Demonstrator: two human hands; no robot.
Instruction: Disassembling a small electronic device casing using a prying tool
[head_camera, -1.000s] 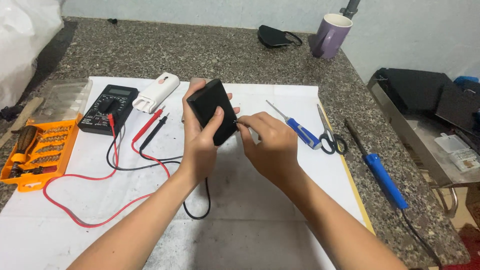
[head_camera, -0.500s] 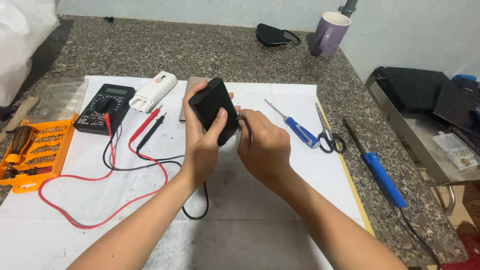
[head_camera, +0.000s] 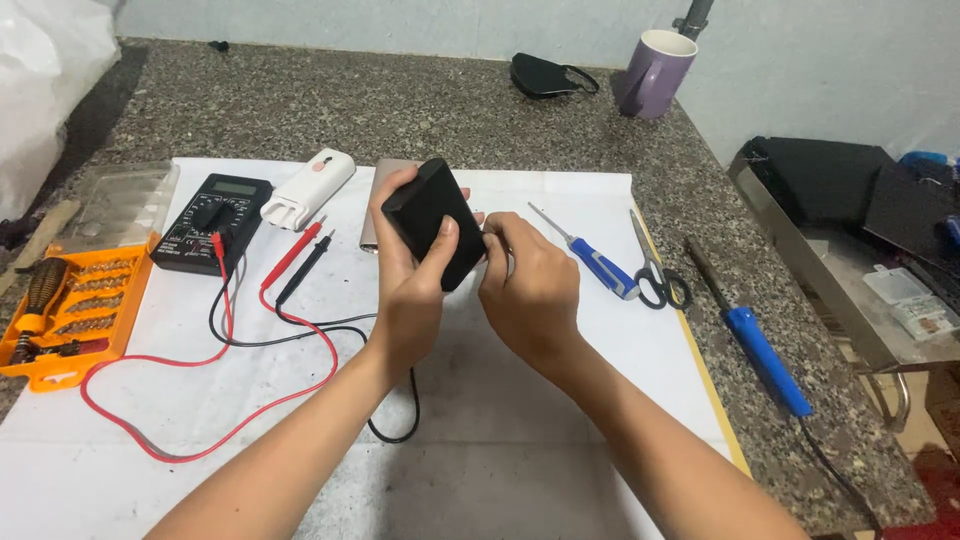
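My left hand (head_camera: 410, 290) grips a black box-shaped device (head_camera: 432, 218), held tilted above the white sheet (head_camera: 560, 400). My right hand (head_camera: 530, 290) is closed against the device's right edge, fingertips pinched at its side; what they pinch is hidden. A black cable (head_camera: 395, 430) hangs below the left wrist. Behind the device lies a flat grey metal piece (head_camera: 378, 200), partly covered by it.
A black multimeter (head_camera: 212, 220) with red and black probe leads (head_camera: 300, 255) lies left, beside a white oblong device (head_camera: 308, 188) and an orange bit set (head_camera: 70, 320). To the right are a blue screwdriver (head_camera: 590, 258), scissors (head_camera: 655, 270), a blue soldering iron (head_camera: 760, 345), and a purple mug (head_camera: 655, 75).
Both hands stay on the black device with only slight shifts. The right fingers have closed tighter against its right edge.
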